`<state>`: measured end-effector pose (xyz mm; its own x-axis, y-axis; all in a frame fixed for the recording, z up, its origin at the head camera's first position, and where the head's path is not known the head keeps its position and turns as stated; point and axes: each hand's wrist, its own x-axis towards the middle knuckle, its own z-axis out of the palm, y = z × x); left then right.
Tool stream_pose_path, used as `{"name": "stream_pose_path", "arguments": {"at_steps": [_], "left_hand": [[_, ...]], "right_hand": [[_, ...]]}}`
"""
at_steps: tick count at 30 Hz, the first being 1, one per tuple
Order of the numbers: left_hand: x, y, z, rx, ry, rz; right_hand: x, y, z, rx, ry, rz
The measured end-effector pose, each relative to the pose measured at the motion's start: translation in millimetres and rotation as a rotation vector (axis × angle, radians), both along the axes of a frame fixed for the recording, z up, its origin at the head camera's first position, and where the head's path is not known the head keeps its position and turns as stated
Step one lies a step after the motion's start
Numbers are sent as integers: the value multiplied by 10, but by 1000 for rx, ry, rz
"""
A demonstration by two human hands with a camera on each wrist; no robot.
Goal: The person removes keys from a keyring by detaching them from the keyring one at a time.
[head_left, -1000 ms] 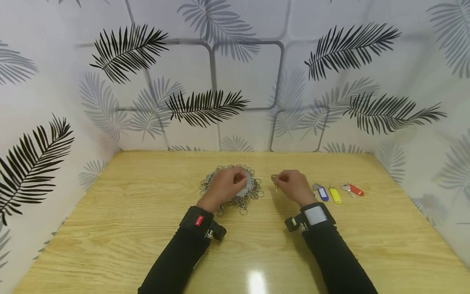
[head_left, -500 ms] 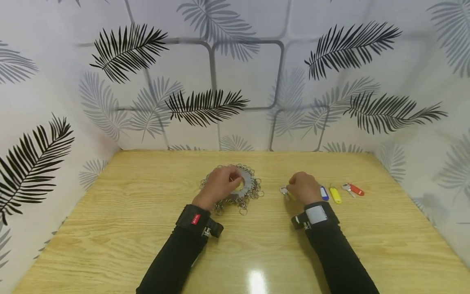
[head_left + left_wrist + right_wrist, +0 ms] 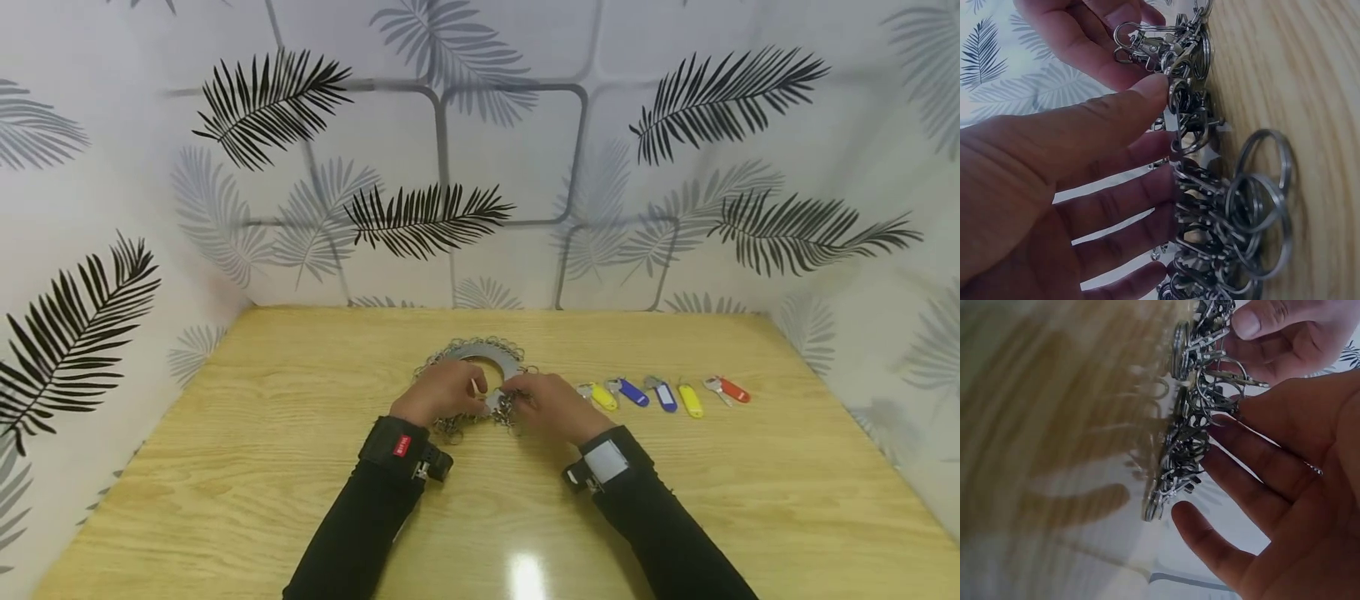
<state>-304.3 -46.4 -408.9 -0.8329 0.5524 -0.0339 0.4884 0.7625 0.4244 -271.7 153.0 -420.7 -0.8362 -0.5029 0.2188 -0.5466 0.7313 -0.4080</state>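
Observation:
A flat grey metal ring [image 3: 507, 360] lies on the wooden table, its edge crowded with swivel clasps [image 3: 1200, 250] and split rings [image 3: 1264, 212]. My left hand [image 3: 442, 392] grips the near left part of the metal ring, thumb on one side and fingers on the other. Reaching in from the right, my right hand [image 3: 557, 406] has thumb and forefinger at the clasps [image 3: 1210, 381] on the near right edge, pinching one. The clasp at its fingertips is partly hidden among the others. Its remaining fingers are spread beside the bunch.
Right of the metal ring, several keys lie in a row with coloured tags: a yellow tag [image 3: 602, 397], a blue tag [image 3: 633, 392], another blue tag [image 3: 665, 397], another yellow tag [image 3: 691, 401] and a red tag [image 3: 735, 389]. A patterned wall [image 3: 495, 267] stands behind the table [image 3: 315, 350].
The right hand has let go of a key beside the tagged keys and moved left to the metal ring's clasps. The left hand has shifted slightly down to the ring's near edge.

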Motion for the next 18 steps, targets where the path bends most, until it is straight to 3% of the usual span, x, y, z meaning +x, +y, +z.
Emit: {"name": "stream_pose_path", "arguments": {"at_steps": [5, 8, 13, 18], "left_hand": [[48, 15, 59, -64, 46, -5], [138, 47, 190, -162, 89, -9], [299, 97, 416, -323, 86, -15], [324, 87, 427, -309, 53, -6]], "right_hand": [[20, -23, -6, 24, -7, -32], [57, -59, 34, 55, -25, -53], [109, -116, 116, 105, -5, -75], [80, -175, 73, 140, 4, -116]]}}
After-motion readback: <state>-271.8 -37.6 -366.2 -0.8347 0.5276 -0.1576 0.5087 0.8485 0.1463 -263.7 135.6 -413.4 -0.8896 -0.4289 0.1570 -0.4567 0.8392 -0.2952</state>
